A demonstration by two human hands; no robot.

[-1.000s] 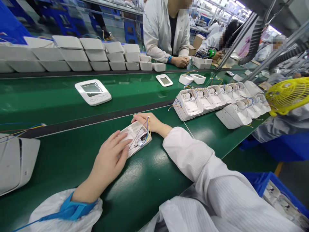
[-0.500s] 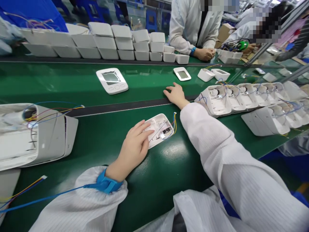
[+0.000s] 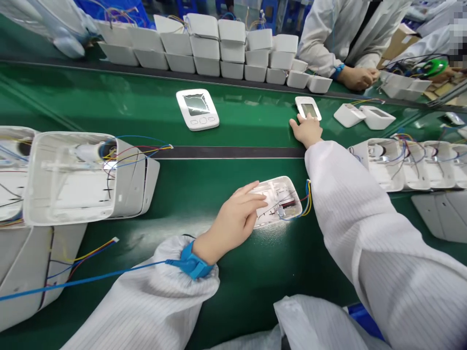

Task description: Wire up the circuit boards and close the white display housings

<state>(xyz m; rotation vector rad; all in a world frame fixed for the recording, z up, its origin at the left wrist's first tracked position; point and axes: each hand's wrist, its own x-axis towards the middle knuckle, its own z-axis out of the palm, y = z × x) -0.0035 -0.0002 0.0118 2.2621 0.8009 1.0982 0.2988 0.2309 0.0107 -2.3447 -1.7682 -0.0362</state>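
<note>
In the head view, a shallow white plastic housing (image 3: 279, 206) lies open side up on the green bench, with wires and a small dark part inside. My left hand (image 3: 235, 218), a blue wrist strap on its wrist, rests over its left end with the fingers stretched out. Farther off, my right hand (image 3: 308, 131) has its fingers apart at the near edge of a small white device with a grey display (image 3: 303, 101). Its fingertips overlap the display; whether they press on it I cannot tell. Colored leads (image 3: 309, 199) stick out from the housing's right end.
A larger white display unit (image 3: 197, 121) lies on the far green strip. Deep white housings (image 3: 133, 189) with wires stand left, and more (image 3: 386, 175) stand right. Stacked white shells (image 3: 207, 65) line the far edge. Opposite, a co-worker's hands (image 3: 357, 78) rest together.
My right hand has moved forward to the small display device. My left hand stays on the housing. The whole view has swung left, so things appear farther right.
</note>
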